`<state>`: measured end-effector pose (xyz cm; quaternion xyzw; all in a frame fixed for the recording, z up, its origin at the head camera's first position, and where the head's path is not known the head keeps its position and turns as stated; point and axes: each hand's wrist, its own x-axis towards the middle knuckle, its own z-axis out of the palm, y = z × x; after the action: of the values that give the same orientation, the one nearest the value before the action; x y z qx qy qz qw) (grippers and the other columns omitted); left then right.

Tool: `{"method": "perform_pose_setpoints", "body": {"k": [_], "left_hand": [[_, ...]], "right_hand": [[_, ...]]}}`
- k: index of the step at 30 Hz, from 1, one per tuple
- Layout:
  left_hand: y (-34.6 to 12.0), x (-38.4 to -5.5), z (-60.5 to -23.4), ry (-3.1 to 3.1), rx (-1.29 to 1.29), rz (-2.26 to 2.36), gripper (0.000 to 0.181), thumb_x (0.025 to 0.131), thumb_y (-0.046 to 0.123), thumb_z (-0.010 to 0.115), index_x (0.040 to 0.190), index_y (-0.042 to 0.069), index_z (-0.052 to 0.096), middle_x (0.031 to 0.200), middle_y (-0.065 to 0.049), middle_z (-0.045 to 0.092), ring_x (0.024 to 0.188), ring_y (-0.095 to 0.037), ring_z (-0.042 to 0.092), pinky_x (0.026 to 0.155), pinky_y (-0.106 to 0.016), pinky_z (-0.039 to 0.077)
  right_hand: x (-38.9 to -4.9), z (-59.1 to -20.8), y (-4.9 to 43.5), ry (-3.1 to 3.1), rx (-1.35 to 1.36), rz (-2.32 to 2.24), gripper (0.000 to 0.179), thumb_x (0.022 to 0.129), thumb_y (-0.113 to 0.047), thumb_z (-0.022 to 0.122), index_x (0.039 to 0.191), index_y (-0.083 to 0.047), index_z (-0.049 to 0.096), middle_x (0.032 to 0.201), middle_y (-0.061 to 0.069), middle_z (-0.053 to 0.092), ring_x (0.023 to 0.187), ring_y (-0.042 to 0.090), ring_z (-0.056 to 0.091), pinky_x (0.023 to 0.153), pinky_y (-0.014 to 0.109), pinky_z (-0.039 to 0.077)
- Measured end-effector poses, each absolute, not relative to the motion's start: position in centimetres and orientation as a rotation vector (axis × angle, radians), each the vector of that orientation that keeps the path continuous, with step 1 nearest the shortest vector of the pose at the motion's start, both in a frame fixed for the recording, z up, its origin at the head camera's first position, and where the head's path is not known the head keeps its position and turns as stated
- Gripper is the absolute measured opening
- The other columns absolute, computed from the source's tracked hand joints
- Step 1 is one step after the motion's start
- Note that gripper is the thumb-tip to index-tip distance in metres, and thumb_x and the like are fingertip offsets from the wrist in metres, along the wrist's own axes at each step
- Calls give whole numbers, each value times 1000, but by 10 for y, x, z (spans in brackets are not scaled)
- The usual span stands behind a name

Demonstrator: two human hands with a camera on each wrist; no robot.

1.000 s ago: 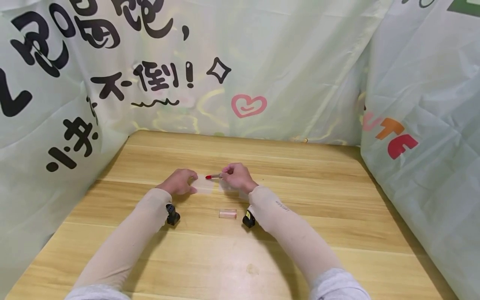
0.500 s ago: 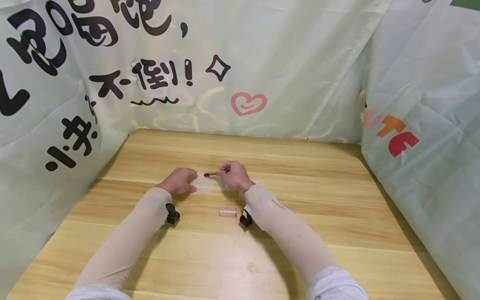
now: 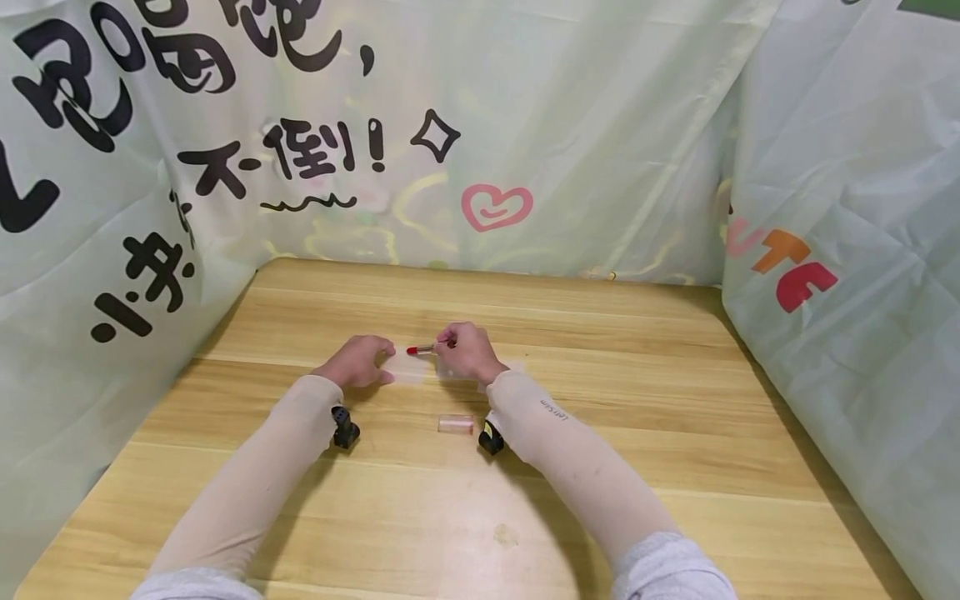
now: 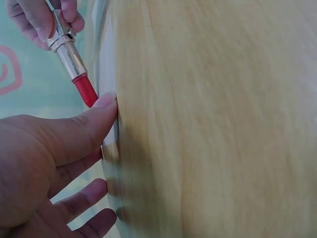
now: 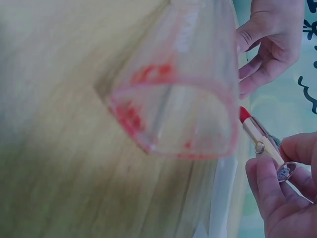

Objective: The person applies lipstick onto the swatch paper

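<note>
My right hand (image 3: 468, 350) pinches a red lipstick (image 3: 420, 350) by its shiny metal case, with the red tip pointing left over a white slip of paper (image 3: 410, 368). In the left wrist view the lipstick (image 4: 72, 60) slants down, its tip just beyond my left thumb. My left hand (image 3: 356, 361) rests at the paper's left end, thumb and fingers spread and touching down there. Nearer to me lies a clear pinkish lipstick cap (image 3: 455, 425). In the right wrist view this cap (image 5: 198, 82) looms large, its open end smeared with red.
Another pale slip (image 3: 452, 372) shows partly under my right hand. Wooden tabletop (image 3: 375, 517) surrounds everything. Printed cloth (image 3: 585, 150) hangs along the back and both sides. A small black camera is strapped at each wrist.
Since a second ago my right hand and the lipstick have shifted slightly left. My left hand holds its place, and the cap has not moved.
</note>
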<state>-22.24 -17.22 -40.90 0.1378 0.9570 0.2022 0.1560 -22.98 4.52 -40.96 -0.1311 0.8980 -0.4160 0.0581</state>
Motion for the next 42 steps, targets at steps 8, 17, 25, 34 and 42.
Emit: {"method": "perform_pose_setpoints", "body": {"k": [8,17,25,34,42], "left_hand": [[-173,-224,-412,2743,394,582,45,86,14,75,126,-2,60,139,-22,50,131,-41,41,110,-52,31],[-173,-227,-415,2751,414,571,46,85,14,76,125,-3,60,136,-22,52,130,-41,42,109,-52,32],[-172,-225,-413,2746,404,569,46,85,15,76,125,-2,61,138,-21,51,130,-40,42,110,-51,31],[-173,-228,-414,2739,394,585,46,85,15,76,125,-2,60,137,-21,52,130,-40,42,110,-51,31],[-174,-227,-414,2734,372,593,47,85,14,76,126,-2,60,138,-21,51,131,-40,42,110,-52,31]], "right_hand": [[-229,-408,45,2721,-395,-1220,15,93,-18,64,100,-7,70,90,1,66,84,15,60,73,27,52],[-226,-405,44,2695,-374,-1182,13,92,-22,68,95,-9,70,85,0,64,79,16,59,67,27,51],[-224,-401,42,2686,-377,-1165,10,91,-19,68,92,-10,71,84,-2,66,79,15,60,71,27,51],[-223,-398,43,2683,-402,-1136,9,90,-18,69,88,-10,72,80,-3,67,76,14,61,69,26,51],[-222,-397,45,2673,-430,-1136,9,88,-16,69,85,-9,73,76,-2,67,70,14,59,63,25,48]]}}
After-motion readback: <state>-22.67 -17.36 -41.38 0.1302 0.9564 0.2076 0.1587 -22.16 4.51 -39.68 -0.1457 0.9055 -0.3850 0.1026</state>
